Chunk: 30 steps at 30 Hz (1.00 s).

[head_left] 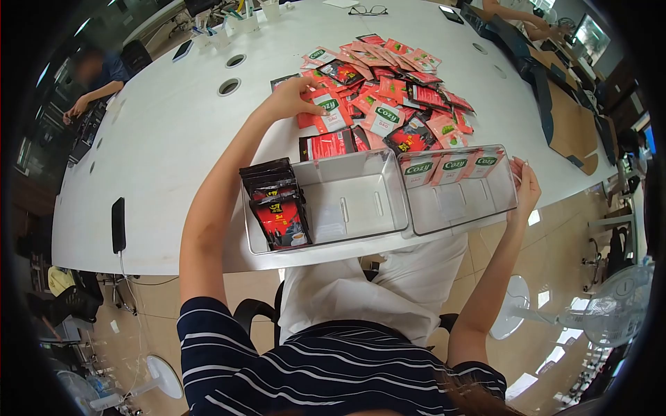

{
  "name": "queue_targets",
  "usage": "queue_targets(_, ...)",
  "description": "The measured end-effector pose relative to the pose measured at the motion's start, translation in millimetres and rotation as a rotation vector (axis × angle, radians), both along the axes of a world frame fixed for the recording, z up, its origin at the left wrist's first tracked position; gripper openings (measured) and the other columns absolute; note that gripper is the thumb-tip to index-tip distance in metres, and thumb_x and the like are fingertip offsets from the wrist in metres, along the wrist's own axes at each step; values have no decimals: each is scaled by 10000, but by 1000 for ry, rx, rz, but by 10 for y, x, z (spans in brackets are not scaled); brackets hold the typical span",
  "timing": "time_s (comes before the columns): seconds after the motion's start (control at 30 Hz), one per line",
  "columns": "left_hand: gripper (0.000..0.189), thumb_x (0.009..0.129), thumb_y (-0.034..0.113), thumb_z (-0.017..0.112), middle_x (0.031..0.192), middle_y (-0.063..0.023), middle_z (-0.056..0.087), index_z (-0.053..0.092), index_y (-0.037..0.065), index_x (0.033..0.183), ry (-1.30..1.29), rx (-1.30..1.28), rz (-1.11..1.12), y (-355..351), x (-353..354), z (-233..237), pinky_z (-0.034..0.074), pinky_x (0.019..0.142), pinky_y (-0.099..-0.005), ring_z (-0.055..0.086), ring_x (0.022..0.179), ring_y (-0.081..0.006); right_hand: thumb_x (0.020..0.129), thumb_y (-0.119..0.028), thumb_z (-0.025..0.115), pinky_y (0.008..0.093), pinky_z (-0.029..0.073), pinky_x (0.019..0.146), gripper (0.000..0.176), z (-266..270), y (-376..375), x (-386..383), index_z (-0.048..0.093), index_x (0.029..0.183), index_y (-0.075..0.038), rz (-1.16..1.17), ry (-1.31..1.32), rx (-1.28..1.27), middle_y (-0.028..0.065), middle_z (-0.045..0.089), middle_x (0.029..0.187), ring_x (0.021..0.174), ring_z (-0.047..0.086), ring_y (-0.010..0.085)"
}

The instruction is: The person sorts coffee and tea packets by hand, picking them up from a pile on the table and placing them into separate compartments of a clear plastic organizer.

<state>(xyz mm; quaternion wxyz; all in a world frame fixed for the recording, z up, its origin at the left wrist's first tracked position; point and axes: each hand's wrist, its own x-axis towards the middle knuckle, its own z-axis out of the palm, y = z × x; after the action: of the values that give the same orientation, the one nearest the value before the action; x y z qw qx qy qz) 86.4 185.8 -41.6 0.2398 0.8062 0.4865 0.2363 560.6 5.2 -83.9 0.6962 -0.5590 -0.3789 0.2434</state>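
Left hand (288, 102) touches a Cozy packet (331, 114) in far pile (374, 90); right hand (526, 186), right clear box (494, 195). Whether fingers grip, I cannot tell.

Clear bins (361, 184) looked smooth, glossy plastic. Coffee sachets (280, 223) looked shiny, film-like; Cozy packets (386, 118) looked papery, less shiny. Tabletop (156, 166) looked smooth. Floor tiles (544, 239) gleamed. Striped shirt (333, 378) was matt cloth.

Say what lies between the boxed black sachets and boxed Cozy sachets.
Head view: sachet-free floor of the left clear box, then both boxes' adjoining walls.
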Motion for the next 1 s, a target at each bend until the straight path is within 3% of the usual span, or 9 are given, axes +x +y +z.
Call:
queue_targets(0.07,387,701,206,778,863,-64,626,613,-8,978,58,-102,-59,67,-99,91,453,719,-272,550,776,-129,945,-224,492,193,438,723,293,11,-2,-17,632,1038,15,-5,3,-5,73,660,952,845,587,87)
queue_targets(0.17,285,759,197,725,762,-36,602,622,-7,930,-57,-146,-2,92,-193,161,437,676,-262,517,696,-107,944,-222,493,192,438,717,288,12,1,-5,633,1036,13,-8,6,-12,67,660,945,831,582,80)
queue_targets(0.3,297,792,226,693,826,-46,581,594,2,961,-57,18,-41,159,-161,158,425,711,-259,497,764,-113,944,-220,494,188,435,714,285,-2,10,0,634,1033,11,-16,6,-17,60,660,939,827,579,75)
queue_targets(0.4,336,790,248,697,879,-48,571,577,-5,975,100,-55,-138,273,-66,100,413,757,-268,493,806,-132,944,-219,494,187,435,713,283,0,8,-2,635,1030,11,-22,1,-22,61,661,935,825,580,75)
queue_targets(0.5,352,779,260,707,874,-47,555,571,-8,963,36,33,-196,366,20,-31,404,763,-283,493,808,-147,944,-216,493,188,435,713,281,-2,3,0,634,1028,12,-17,-2,-17,66,661,932,819,582,76)
queue_targets(0.63,320,767,246,715,889,-58,574,575,11,933,115,-145,-166,343,82,61,412,746,-294,511,796,-174,945,-213,492,189,437,712,280,-11,7,14,634,1026,14,-8,-6,-15,69,662,929,812,584,77)
queue_targets(0.9,415,753,242,718,953,-126,629,581,-5,1057,198,46,-169,172,105,96,443,815,-325,579,868,-231,947,-200,484,189,443,706,279,6,2,-3,630,1027,24,-6,-12,-10,70,657,910,808,587,82)
queue_targets(1.0,420,709,214,761,955,-132,638,618,-14,1031,161,-17,-101,220,66,61,462,800,-321,598,864,-228,947,-196,482,191,445,707,278,5,-6,-14,630,1026,26,3,-14,3,71,656,906,806,588,85)
